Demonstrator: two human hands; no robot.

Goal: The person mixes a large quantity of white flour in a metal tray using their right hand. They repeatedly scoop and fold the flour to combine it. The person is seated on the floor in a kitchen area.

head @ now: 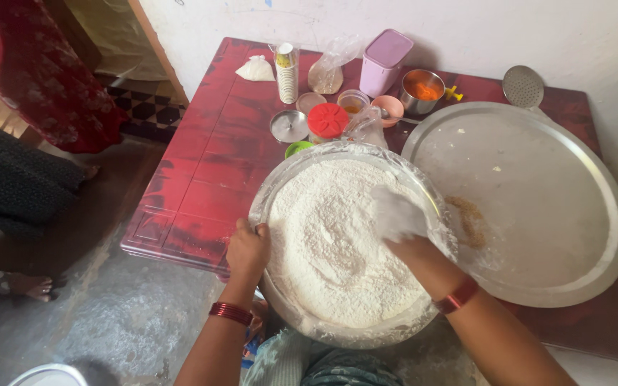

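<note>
Head view: a wide steel bowl (pixel 280 187) heaped with white flour (pixel 330 243) sits on the near edge of the red desk (pixel 202 171). The left hand (pixel 247 248) clamps the bowl's rim at nine o'clock. The right hand (pixel 397 214), coated white, presses loosely cupped into the flour at two o'clock; how far its fingers close cannot be told. A large steel tray (pixel 538 193) lies touching the bowl at three o'clock, a brown patch beside the rim. At twelve o'clock stand a red-lidded jar (pixel 327 120), a lilac container (pixel 383 61) and a steel cup of orange powder (pixel 422 91). Working this well likely means keeping the rim grip firm and sweeping inward, so flour stays inside.
</note>
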